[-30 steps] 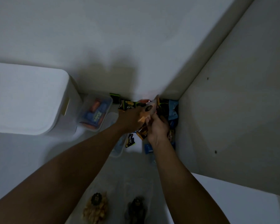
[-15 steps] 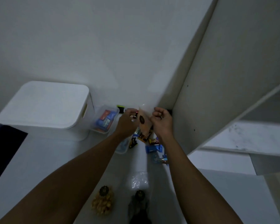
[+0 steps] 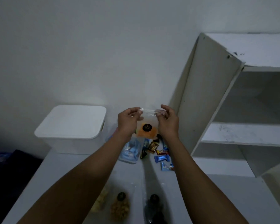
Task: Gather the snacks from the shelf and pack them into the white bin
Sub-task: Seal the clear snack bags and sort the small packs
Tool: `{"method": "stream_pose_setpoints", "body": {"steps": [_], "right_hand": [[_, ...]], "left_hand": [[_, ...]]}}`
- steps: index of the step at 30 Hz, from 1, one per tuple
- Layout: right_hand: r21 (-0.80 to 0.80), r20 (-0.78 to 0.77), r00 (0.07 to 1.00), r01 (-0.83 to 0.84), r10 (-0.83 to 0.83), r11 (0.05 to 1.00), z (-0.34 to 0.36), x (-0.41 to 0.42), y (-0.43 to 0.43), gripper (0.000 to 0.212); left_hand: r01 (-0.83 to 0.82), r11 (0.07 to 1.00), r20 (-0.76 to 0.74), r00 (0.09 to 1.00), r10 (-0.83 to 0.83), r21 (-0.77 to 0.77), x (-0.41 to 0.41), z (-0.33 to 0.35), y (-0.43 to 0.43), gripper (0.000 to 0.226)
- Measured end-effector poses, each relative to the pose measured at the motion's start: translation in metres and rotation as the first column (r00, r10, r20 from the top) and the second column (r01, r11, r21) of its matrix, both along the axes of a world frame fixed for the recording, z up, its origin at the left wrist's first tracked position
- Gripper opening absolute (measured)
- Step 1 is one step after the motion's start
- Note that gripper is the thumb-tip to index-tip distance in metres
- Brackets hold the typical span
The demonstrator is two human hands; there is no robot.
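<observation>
Both hands, left [image 3: 127, 122] and right [image 3: 167, 122], pinch the top corners of a clear snack pouch [image 3: 147, 126] above scattered wrapped candies [image 3: 162, 158] on the worktop [image 3: 217, 199]; the lidded white bin [image 3: 71, 122] stands just left.

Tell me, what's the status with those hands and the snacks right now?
Left hand and right hand both pinching pouch by its top, held up. Bin at left, lid on, in the way. Candies loose beneath.
</observation>
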State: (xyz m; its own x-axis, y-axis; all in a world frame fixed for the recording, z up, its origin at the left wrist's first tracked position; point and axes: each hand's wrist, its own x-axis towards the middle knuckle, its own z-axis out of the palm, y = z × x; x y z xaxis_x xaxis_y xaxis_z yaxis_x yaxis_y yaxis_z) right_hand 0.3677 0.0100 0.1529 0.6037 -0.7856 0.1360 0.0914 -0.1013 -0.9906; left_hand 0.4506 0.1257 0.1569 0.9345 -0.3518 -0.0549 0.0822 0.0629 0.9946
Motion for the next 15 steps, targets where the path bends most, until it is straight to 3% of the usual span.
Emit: {"method": "stream_pose_setpoints", "body": {"steps": [5, 11, 15], "right_hand": [[-0.091, 0.057, 0.998, -0.012, 0.017, 0.996, 0.029, 0.008, 0.045, 0.033], [-0.065, 0.126, 0.992, -0.004, 0.012, 0.998, 0.063, 0.005, 0.076, 0.033], [-0.33, -0.05, 0.997, -0.072, 0.059, 0.941, 0.094, 0.002, 0.083, 0.026]], "left_hand": [[0.025, 0.996, 0.06, 0.998, -0.02, -0.083, 0.001, 0.035, 0.032, 0.019], [0.097, 0.985, 0.081, 0.993, -0.086, -0.146, 0.011, 0.063, 0.075, 0.016], [0.151, 0.983, 0.164, 0.978, -0.133, -0.104, 0.017, 0.08, 0.094, 0.015]]}}
